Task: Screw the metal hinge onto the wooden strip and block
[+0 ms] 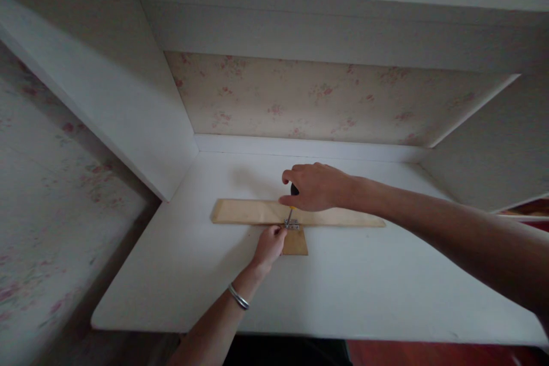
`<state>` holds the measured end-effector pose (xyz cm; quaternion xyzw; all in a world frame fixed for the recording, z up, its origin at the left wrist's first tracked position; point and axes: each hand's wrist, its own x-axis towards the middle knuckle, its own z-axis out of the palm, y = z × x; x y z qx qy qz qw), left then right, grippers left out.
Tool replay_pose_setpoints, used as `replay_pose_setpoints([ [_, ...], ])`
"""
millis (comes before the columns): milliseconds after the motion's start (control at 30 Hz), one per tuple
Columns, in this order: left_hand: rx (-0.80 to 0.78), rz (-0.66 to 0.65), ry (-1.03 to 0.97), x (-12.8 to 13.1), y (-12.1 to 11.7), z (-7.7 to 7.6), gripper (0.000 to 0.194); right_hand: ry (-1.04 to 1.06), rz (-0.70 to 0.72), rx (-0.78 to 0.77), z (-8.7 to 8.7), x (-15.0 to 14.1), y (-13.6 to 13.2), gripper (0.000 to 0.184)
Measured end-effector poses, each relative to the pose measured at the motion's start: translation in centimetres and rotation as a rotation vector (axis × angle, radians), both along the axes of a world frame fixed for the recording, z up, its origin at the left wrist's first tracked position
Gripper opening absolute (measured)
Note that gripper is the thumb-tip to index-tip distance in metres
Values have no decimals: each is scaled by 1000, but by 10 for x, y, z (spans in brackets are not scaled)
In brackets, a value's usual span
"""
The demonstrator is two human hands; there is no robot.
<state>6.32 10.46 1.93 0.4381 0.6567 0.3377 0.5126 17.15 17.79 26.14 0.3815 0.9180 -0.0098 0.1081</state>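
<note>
My right hand (319, 186) is closed around the dark handle of a screwdriver (290, 214), held upright with its shaft pointing down. The screwdriver's tip meets a small metal hinge (293, 224). This hinge lies across the joint between a long wooden board (244, 211) and a short wooden piece (295, 243) on the near side. My left hand (270, 245), with a silver bracelet on the wrist, has its fingers pinched at the hinge's left edge; whatever is between the fingertips is hidden.
The boards lie on a white desk top (369, 286) with a rounded front left corner. A white side panel (128, 97) stands at the left and another panel (493, 143) at the right. White cabinetry (214, 17) overhangs the back, above flowered wallpaper (300, 97).
</note>
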Motion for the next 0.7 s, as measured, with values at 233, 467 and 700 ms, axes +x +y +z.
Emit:
replay_pose_setpoints([
  [233,15,-4,25,0,0,-4,27,21,57,-18,5,1,-6,39],
  [467,15,-15,34,0,0,-2,29,2,61,-27,6,1,-7,26],
  [700,27,-18,62,0,1,-5,30,-7,39,-45,9,3,-11,30],
])
